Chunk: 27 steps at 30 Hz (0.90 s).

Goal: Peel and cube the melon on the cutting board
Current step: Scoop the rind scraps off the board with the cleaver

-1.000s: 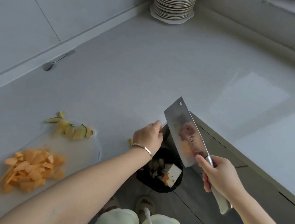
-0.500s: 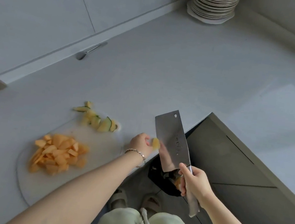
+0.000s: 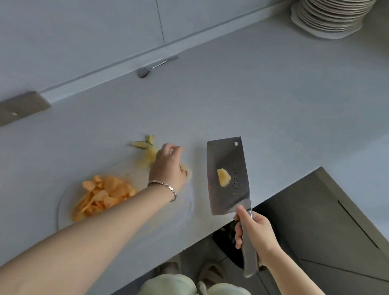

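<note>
Worktop [image 3: 290, 109], cutting board [image 3: 183, 202], melon pieces [image 3: 103, 195] heaped near left: cubing looks done. Right hand [image 3: 254, 229] grips the cleaver [image 3: 229, 175], a scrap [image 3: 223, 177] stuck on it. Left hand [image 3: 168, 166] is over the far peels [image 3: 141, 144], too blurred to tell its grip. Clearing looks left.

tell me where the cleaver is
Head view, right of centre: the right hand holds the cleaver above the counter edge, right of the cutting board.

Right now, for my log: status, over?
Left hand at peel scraps, grip blurred. Right hand holds cleaver, melon bit stuck to blade. Melon pieces piled on cutting board.
</note>
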### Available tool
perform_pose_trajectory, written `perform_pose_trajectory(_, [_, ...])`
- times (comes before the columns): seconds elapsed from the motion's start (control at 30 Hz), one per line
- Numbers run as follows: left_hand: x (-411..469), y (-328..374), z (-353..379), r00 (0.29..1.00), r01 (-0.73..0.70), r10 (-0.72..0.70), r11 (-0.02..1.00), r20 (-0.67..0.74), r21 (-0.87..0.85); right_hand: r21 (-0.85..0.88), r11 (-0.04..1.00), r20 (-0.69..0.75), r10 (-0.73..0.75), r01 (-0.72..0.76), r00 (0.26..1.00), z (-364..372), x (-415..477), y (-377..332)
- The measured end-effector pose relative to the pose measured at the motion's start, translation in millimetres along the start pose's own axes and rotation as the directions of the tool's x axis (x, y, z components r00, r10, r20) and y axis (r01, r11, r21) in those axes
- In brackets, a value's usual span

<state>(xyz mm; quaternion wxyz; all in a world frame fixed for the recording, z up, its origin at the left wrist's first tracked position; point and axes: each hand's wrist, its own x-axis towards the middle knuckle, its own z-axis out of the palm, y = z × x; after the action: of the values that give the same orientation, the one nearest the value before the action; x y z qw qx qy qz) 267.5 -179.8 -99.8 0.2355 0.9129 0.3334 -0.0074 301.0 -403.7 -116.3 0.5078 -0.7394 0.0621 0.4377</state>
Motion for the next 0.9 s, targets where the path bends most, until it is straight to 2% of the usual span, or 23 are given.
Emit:
perform_pose_trajectory(0.13, [31, -61, -30, 0.981, 0.059, -0.110, 0.956, 0.162, 0.289, -0.020, 1.000, -0.007, 0.008, -0.009, 1.000, 33, 13, -11])
perform_pose_trajectory(0.23, [56, -85, -44, 0.950, 0.032, -0.141, 0.931, 0.278, 0.364, -0.015, 1.000, -0.002, 0.027, -0.027, 1.000, 50, 19, -14])
perform_pose_trajectory(0.4, [87, -99, -50, 0.886, -0.019, -0.160, 0.925, 0.435, 0.380, -0.005, 0.999, -0.016, 0.036, -0.036, 0.999, 72, 22, -17])
perform_pose_trajectory(0.57, [103, -110, -42, 0.862, -0.095, -0.086, 0.941, 0.499, 0.326, 0.002, 0.999, -0.024, 0.042, -0.042, 0.999, 87, 22, -17])
perform_pose_trajectory(0.9, [99, -122, -36, 0.893, -0.009, -0.048, 0.992, 0.447, 0.126, 0.038, 0.997, 0.012, 0.073, -0.074, 0.997, 123, 31, -24])
